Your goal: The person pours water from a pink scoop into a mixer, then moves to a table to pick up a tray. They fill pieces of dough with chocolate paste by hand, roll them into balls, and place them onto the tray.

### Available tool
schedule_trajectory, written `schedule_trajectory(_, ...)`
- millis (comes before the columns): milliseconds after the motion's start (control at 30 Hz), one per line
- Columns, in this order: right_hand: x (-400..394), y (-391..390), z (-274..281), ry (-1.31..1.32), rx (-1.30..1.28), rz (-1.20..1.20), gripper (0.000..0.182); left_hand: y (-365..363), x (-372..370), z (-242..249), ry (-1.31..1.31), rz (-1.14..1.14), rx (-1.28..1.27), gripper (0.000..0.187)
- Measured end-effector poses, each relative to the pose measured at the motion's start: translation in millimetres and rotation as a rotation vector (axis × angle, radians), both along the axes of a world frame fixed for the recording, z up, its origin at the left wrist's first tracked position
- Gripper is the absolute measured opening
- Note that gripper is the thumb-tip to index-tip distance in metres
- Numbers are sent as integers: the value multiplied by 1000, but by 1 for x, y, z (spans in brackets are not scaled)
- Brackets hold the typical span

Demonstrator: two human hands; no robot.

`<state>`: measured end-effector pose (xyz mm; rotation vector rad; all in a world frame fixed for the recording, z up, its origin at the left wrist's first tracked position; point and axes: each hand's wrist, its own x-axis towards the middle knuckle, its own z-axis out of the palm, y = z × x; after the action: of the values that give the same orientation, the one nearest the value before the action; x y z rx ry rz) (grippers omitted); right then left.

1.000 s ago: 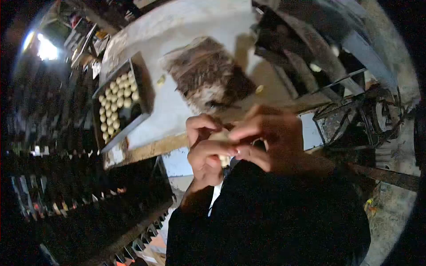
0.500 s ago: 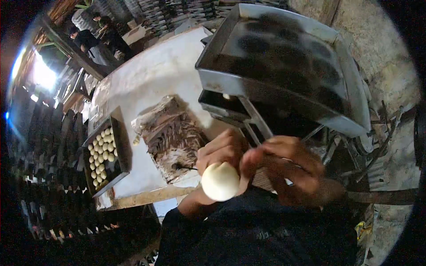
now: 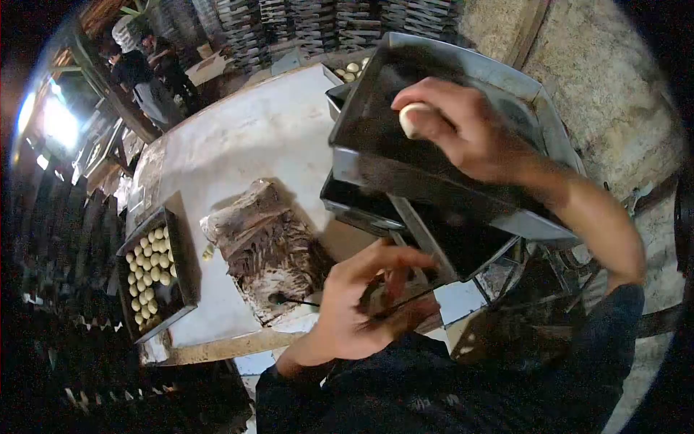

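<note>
My right hand [image 3: 470, 130] is closed around a pale dough ball [image 3: 410, 121], which pokes out beside the thumb. That hand is over the upper dark metal tray [image 3: 365, 168] on the right. Lower down, in front of my body, my left hand [image 3: 369, 300] has its fingers bent and apart, with no ball visible in it; its palm is partly in shadow. Left of it lies a ridged brown block of paste [image 3: 271, 246] on a wrapper. A thin dark rod [image 3: 300, 301] runs from the block's near end toward my left hand, which hides its far end.
A tray [image 3: 189, 289] with several dough balls [image 3: 150, 264] stands at the left of the white table [image 3: 238, 130]. Another tray [image 3: 361, 206] sits below the upper one. More balls [image 3: 352, 70] show behind it. Two people [image 3: 137, 72] are at the far left.
My right hand has moved up and away from my left hand to the upper tray, with a dough ball. My left hand's fingers have spread and the ball there is gone. The view has shifted slightly.
</note>
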<state>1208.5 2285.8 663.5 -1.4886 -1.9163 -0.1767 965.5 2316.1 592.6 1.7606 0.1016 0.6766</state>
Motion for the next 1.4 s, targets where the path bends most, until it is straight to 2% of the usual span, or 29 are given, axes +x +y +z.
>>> schedule_trajectory(33,18,12,-19,-221,-216,-62,28,6,-11,-5,-76,33,35,38)
schedule_trajectory(67,66,9,-74,-598,-20,23,40,14,-19,-12,-259,8,5,33)
schedule_trajectory(167,32,13,-39,-374,-420,179,49,46,-72,-37,-365,33,1,31)
schedule_trajectory(200,15,16,-24,-310,-481,178,51,60,-97,-42,-196,125,136,30)
schedule_trajectory(267,-15,21,6,-215,-397,35,52,87,-127,-96,22,301,100,28)
schedule_trajectory(333,-55,22,18,-252,-282,48,49,124,-176,-159,405,411,22,25)
schedule_trajectory(367,-82,16,19,-301,-232,68,48,142,-211,-199,330,584,123,22)
schedule_trajectory(400,-116,24,13,-331,-196,113,46,202,-278,-245,356,1006,220,22)
schedule_trajectory(433,-143,15,14,-383,-173,148,45,238,-310,-247,310,1232,493,23)
schedule_trajectory(467,-163,13,6,-419,-165,186,44,275,-337,-250,445,1297,510,16)
schedule_trajectory(500,-181,13,-3,-443,-166,217,42,320,-368,-277,657,1379,745,21)
schedule_trajectory(567,-211,22,-23,-439,-175,237,40,396,-410,-327,1234,1380,590,30)
schedule_trajectory(633,-230,32,-48,-337,-176,213,34,445,-436,-384,1149,1416,357,36)
schedule_trajectory(667,-234,37,-60,-261,-168,193,28,458,-432,-376,1097,1430,251,40)
schedule_trajectory(700,-235,42,-71,-189,-150,172,23,464,-427,-370,1125,1431,351,41)
schedule_trajectory(767,-230,30,-93,-105,-157,99,36,421,-403,-321,1184,1442,545,43)
schedule_trajectory(800,-228,27,-106,-61,-162,68,42,413,-403,-323,968,1486,650,40)
schedule_trajectory(867,-227,37,-139,55,-135,102,45,361,-371,-273,486,1470,524,34)
schedule_trajectory(900,-227,39,-155,117,-127,122,46,311,-329,-219,231,1394,303,32)
schedule_trajectory(967,-253,61,-176,304,-237,81,23,247,-276,-197,-40,1093,105,43)
schedule_trajectory(1033,-264,75,-212,514,-360,92,21,181,-237,-172,67,782,20,74)
schedule_trajectory(1067,-266,79,-233,631,-427,106,24,157,-219,-157,125,652,179,93)
schedule_trajectory(1100,-268,79,-239,773,-518,126,27,135,-204,-145,213,506,110,96)
schedule_trajectory(1167,-267,72,-208,742,-252,193,35,103,-184,-116,140,510,284,91)
schedule_trajectory(1233,-257,62,-212,901,-10,229,42,87,-181,-118,81,504,74,82)
schedule_trajectory(1267,-249,59,-202,772,5,368,48,79,-181,-121,53,497,-31,79)
schedule_trajectory(1300,-246,57,-211,706,63,493,45,70,-174,-129,-48,484,-263,57)
schedule_trajectory(1367,-256,43,-181,586,29,429,41,46,-169,-121,21,726,-291,42)
schedule_trajectory(1400,-260,36,-192,754,57,427,37,31,-164,-111,34,851,-217,33)
